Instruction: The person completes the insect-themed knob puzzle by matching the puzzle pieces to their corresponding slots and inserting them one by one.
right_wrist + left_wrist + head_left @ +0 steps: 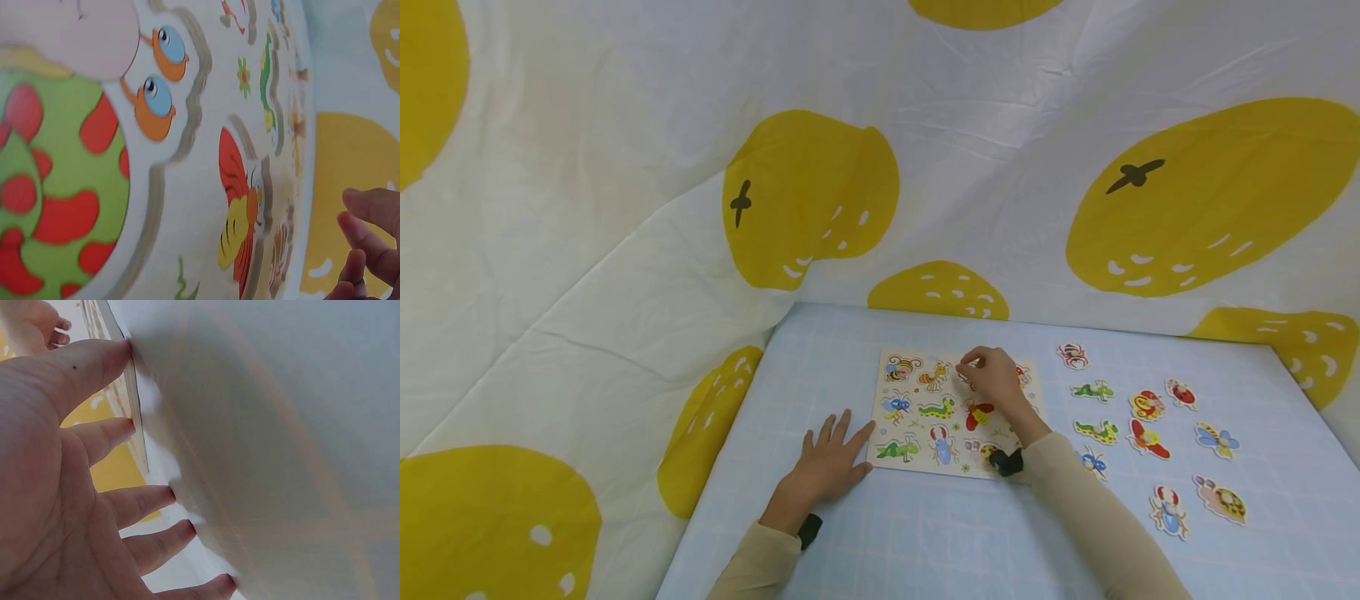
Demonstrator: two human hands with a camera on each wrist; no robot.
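Note:
A rectangular insect puzzle board [955, 478] lies on the table, with pictured recesses in rows. My left hand [829, 465] rests with fingers spread at its left side; thumb and index fingertips [119, 350] touch the board's edge. My right hand [996, 379] hovers over the top row with loosely bent fingers, thumb and index tips close together and nothing showing between them. Just left of its fingertips are a wasp piece [934, 377] and a bee piece [901, 368]. In the right wrist view, the snail recess [62, 187] and red firefly recess [234, 206] show grooved outlines.
Loose insect pieces lie right of the board, among them a spider [1072, 356], caterpillar [1096, 432], ladybug [1182, 393], dragonfly [1217, 440], stag beetle [1169, 512] and snail [1221, 500]. A white curtain [970, 200] with yellow fruit prints hangs behind the light-blue table [925, 542].

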